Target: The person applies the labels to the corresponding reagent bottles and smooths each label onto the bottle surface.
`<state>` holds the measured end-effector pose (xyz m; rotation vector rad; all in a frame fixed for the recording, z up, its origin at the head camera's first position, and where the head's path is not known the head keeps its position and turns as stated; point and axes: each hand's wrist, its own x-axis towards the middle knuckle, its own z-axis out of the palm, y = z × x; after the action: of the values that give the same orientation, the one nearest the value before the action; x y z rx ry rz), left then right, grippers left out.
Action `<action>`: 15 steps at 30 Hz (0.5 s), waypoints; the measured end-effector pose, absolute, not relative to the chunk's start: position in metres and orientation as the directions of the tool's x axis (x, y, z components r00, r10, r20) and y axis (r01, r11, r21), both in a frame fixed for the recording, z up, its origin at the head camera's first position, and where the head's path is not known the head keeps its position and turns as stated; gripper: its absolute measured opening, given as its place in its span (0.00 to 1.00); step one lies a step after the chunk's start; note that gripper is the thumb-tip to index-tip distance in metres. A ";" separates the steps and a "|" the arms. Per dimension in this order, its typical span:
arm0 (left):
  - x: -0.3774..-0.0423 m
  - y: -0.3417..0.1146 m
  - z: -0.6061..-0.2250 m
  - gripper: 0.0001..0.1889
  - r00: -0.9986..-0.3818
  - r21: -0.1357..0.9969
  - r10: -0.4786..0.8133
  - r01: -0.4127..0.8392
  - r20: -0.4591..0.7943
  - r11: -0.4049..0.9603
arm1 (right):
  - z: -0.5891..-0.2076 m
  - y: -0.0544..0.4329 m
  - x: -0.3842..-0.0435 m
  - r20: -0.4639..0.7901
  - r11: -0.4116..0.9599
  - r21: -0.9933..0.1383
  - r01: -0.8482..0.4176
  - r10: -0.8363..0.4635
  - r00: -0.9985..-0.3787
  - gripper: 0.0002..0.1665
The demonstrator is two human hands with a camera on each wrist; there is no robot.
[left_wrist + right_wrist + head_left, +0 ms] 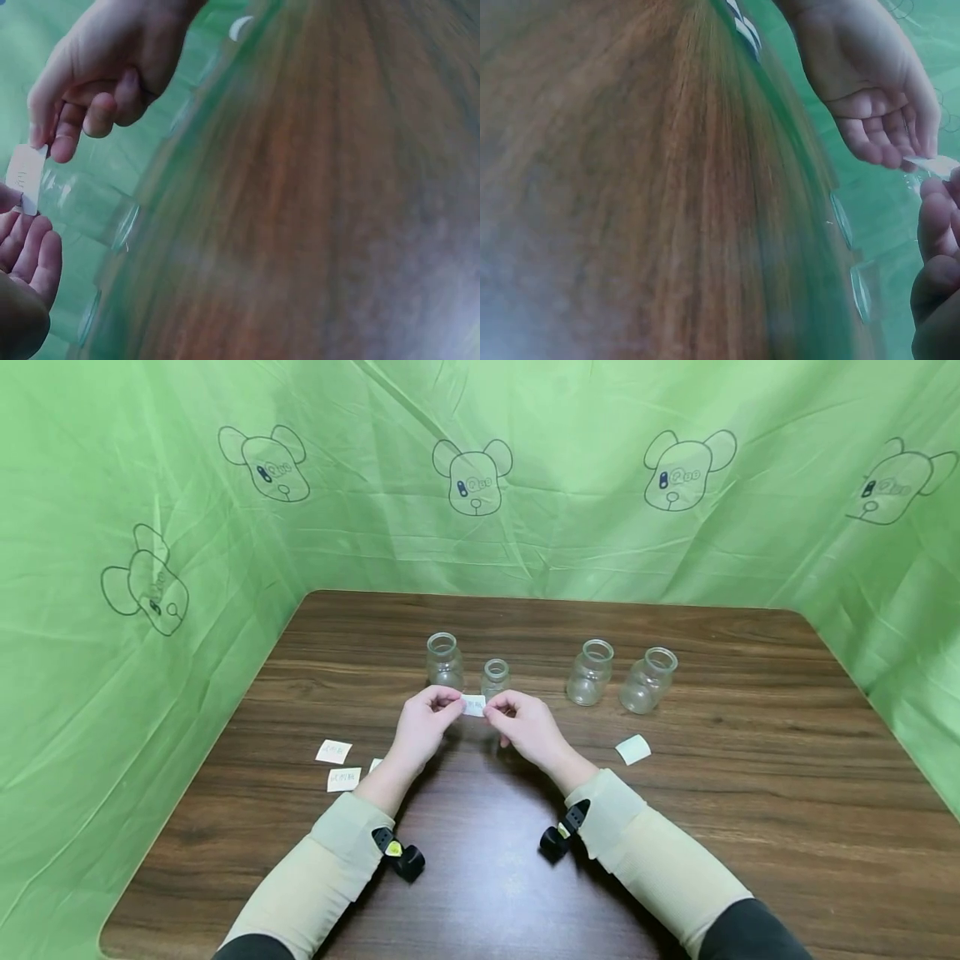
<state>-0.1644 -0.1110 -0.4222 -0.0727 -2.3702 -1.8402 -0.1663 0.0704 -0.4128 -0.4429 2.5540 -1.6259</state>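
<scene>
I am holding a small white label (473,705) between both hands just above the counter (750,827), near the centre of the head view. My left hand (422,729) is pinching the label's left end between thumb and fingertips, and my right hand (525,724) is pinching its right end the same way, with the other fingers curled in loosely. The label is sitting directly in front of two clear glass jars, a taller one (443,661) and a shorter one (495,678) just to the right of it. Two more jars (590,672) (648,680) are standing further right, close together. A curled white slip (633,749) is lying on the wood in the right half of the frame, and more slips (333,752) (343,779) (faint writing on them, too small to read) are lying at lower left. Green cloth (150,527) with bear drawings is hanging behind and at both sides
</scene>
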 end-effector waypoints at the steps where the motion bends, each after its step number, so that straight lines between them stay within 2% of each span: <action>1: -0.165 -0.112 -0.422 0.06 -0.988 0.964 -0.057 0.125 0.142 0.235 | -0.413 0.069 -0.167 0.089 0.397 -0.895 -0.203 -0.286 -0.954 0.07; 5: -0.164 -0.117 -0.418 0.06 -0.984 0.958 -0.072 0.143 0.166 0.249 | -0.415 0.062 -0.173 0.098 0.426 -0.878 -0.219 -0.288 -0.953 0.07; 15: -0.174 -0.133 -0.426 0.06 -0.974 0.883 -0.080 0.157 0.213 0.443 | -0.416 0.042 -0.181 0.136 0.552 -0.793 -0.259 -0.255 -0.957 0.06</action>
<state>-0.1738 -0.1334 -0.4256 -0.0677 -2.4711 -1.5478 -0.1814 0.0415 -0.4156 -0.4590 2.7714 -1.4174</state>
